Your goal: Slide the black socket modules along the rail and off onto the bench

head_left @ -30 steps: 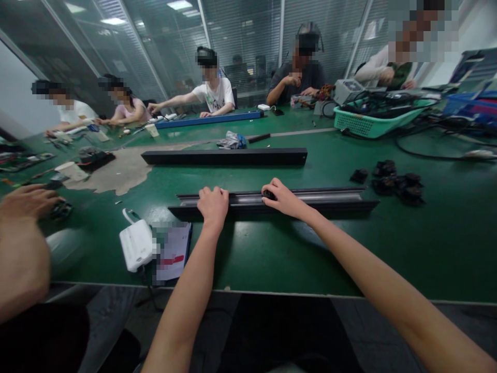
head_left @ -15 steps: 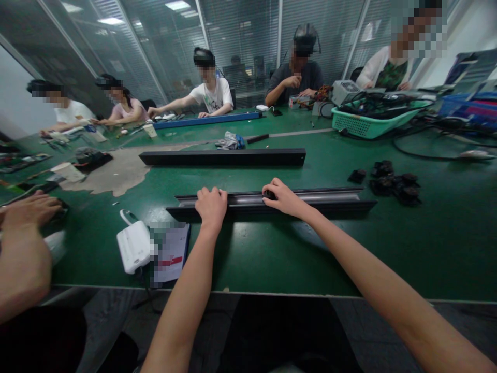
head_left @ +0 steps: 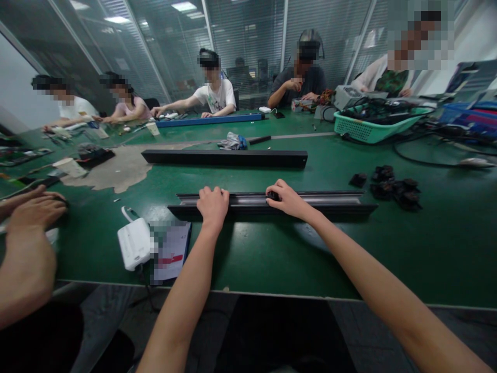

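A long black channel-shaped metal profile (head_left: 248, 203) lies across the green table in front of me, its shiny groove facing up. My left hand (head_left: 213, 206) is closed over its left half, fingers curled past the far rim. Over the groove, right of the middle, my right hand (head_left: 285, 198) grips a small black part (head_left: 273, 196); the part's exact shape is mostly hidden by the fingers. Several similar-looking black pieces (head_left: 396, 187) lie to the right of the profile. Farther back rests a closed black bar (head_left: 225, 158), parallel to the profile.
A white power bank (head_left: 134, 243) and a printed booklet (head_left: 171, 254) lie left of my forearm. Another person's hands (head_left: 37, 210) are at the left edge. A green basket of cables (head_left: 361, 127) stands back right. Several people sit along the far side.
The right hand and the small black part sit very slightly farther right in the picture; the whole view has shifted a little too. Both grips stay the same.
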`<state>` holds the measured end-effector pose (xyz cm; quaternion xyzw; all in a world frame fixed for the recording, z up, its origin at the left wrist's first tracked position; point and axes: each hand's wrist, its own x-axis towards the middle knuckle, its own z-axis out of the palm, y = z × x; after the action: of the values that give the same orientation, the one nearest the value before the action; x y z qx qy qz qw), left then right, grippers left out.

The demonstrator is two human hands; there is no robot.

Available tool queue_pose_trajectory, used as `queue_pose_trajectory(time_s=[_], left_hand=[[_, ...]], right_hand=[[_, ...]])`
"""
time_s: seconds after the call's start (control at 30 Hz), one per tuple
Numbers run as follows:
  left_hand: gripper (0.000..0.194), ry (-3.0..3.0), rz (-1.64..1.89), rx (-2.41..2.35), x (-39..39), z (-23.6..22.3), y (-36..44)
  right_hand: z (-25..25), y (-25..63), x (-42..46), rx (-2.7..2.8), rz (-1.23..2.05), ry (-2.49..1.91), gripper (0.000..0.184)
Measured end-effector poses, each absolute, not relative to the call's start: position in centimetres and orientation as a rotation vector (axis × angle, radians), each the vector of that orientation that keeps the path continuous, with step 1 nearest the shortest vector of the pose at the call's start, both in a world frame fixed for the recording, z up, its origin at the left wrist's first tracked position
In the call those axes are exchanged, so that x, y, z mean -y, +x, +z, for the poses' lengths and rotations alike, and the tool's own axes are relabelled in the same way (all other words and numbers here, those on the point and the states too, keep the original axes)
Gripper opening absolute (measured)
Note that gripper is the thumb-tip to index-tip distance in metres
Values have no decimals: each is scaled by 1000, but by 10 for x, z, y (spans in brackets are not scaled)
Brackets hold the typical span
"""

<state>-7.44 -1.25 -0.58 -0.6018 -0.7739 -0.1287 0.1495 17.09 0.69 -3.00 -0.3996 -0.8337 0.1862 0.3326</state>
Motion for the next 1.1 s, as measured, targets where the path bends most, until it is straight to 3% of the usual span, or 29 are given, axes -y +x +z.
queue_pose_trajectory(time_s=[1.1], left_hand=[[49, -1726, -390, 2235, 13, -6, -74]], right_hand=[[-25, 185, -7, 2193, 536, -1062, 21]])
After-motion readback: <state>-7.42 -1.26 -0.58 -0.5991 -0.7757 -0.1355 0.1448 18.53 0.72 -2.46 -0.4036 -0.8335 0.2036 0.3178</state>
